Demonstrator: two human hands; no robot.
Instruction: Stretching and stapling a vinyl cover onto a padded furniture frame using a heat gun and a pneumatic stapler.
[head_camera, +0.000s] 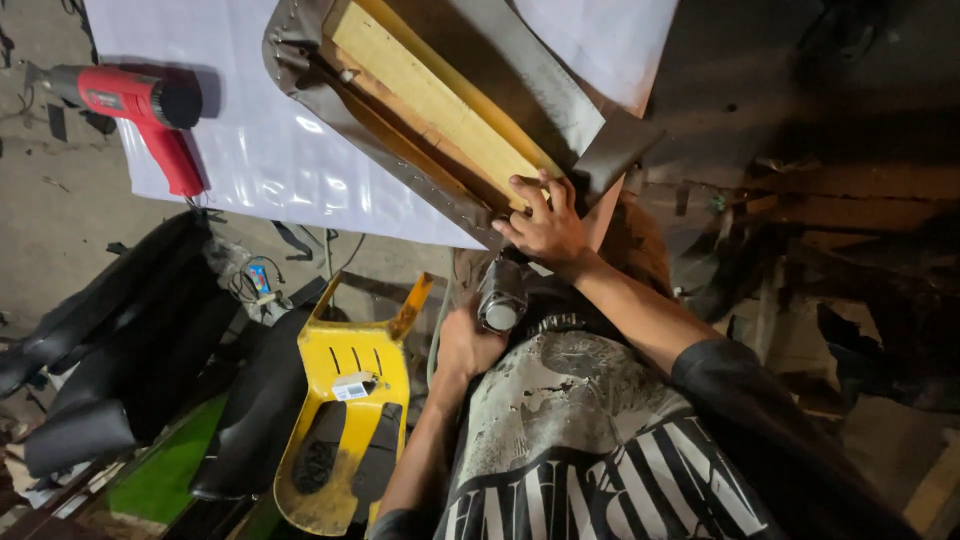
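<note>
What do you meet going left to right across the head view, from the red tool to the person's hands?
Red heat gun → yellow plastic seat base → left hand holding a metal stapler tool → right hand pressing the seat cover edge.

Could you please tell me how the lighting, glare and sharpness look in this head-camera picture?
Head view: glare brightens the white sheet near the red heat gun, which casts a shadow; the right side falls into deep darkness; the right hand and left hand are lit and fairly sharp; edges bend slightly.
</note>
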